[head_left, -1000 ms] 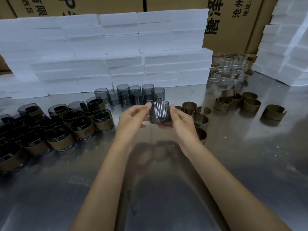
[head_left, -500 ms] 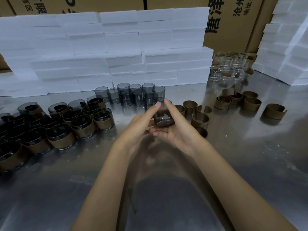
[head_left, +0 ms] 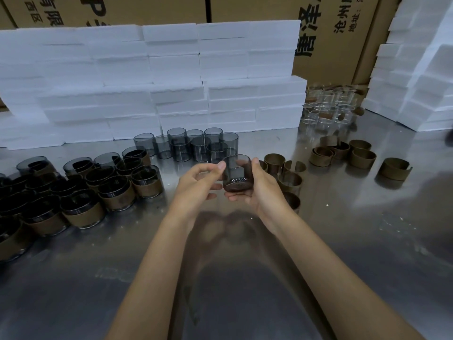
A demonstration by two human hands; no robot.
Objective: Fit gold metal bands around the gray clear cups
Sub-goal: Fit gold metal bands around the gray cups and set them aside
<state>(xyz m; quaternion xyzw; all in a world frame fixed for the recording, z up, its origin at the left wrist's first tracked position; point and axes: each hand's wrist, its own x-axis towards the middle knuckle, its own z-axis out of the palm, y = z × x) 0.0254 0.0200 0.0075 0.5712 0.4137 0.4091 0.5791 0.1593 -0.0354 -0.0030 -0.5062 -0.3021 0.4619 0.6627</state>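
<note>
I see the right hand (head_left: 263,192) curled around a gray clear cup (head_left: 237,173), thumb up along its right wall and fingers wrapped beneath the base, so the cup is lifted off the steel table (head_left: 245,290) and tilted with its bottom toward me. The left hand (head_left: 196,185) meets it from nine o'clock: its thumb tip touches the cup's upper left rim and the other fingers are bent in toward the lower wall, though I cannot tell how firmly they pinch. No band sits on this cup as far as I can make out. At twelve o'clock from the hands stands a cluster of bare gray cups (head_left: 193,146). At three o'clock, just beside the right hand, lie loose gold bands (head_left: 284,168), with a second heap of bands (head_left: 340,153) farther out at two o'clock. At nine o'clock, well apart, banded cups (head_left: 83,190) crowd the table. Beyond, at twelve o'clock, rise white foam blocks (head_left: 152,82); clear glasses (head_left: 328,106) stand at one o'clock, and cardboard boxes (head_left: 331,33) sit behind everything.
</note>
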